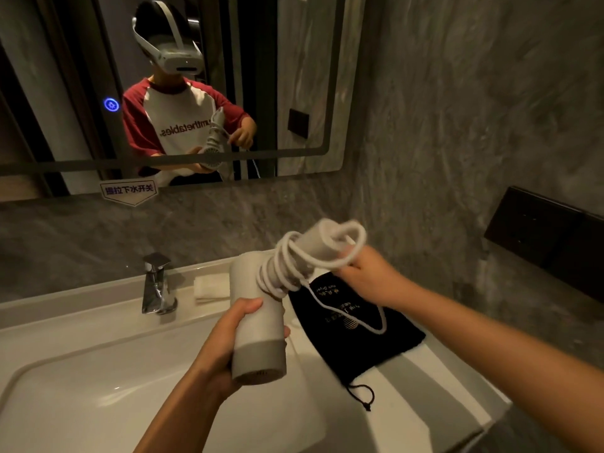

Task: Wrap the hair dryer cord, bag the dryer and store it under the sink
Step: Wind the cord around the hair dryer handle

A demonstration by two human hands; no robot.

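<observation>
Hair dryer (256, 325): white, with a grey band at its rear end, held above the sink basin (81, 397). The barrel was gripped by the left hand (228, 341), fingers closed around it from the near side, thumb visible on top. The handle was pointed up and to the right.

Cord (287, 266): white, wound in several coils around the handle, with a loose loop passed over the handle's end. One slack length was seen hanging down in a curve in front of the bag and rising back toward the right hand.

Right hand (369, 273): closed on the cord just beside the end of the handle; the fingertips were hidden behind the hand and the coils.

Bag (359, 341): black drawstring pouch with small gold lettering, laid flat on the worktop (434, 397) to the right of the basin, below the right forearm. Its drawstring (361, 395) was trailed off the near corner onto the white surface.

Faucet (158, 284): chrome, set at the back edge of the basin, left of the dryer.

Folded cloth (210, 286): pale, lying on the worktop between faucet and dryer.

Mirror (294, 93): mounted above, with a lit blue touch button (111, 104) at its left; the person was reflected in it, wearing a headset and a red-and-white shirt.

Dark wall panel (549, 240): fixed to the grey marbled wall at right.
</observation>
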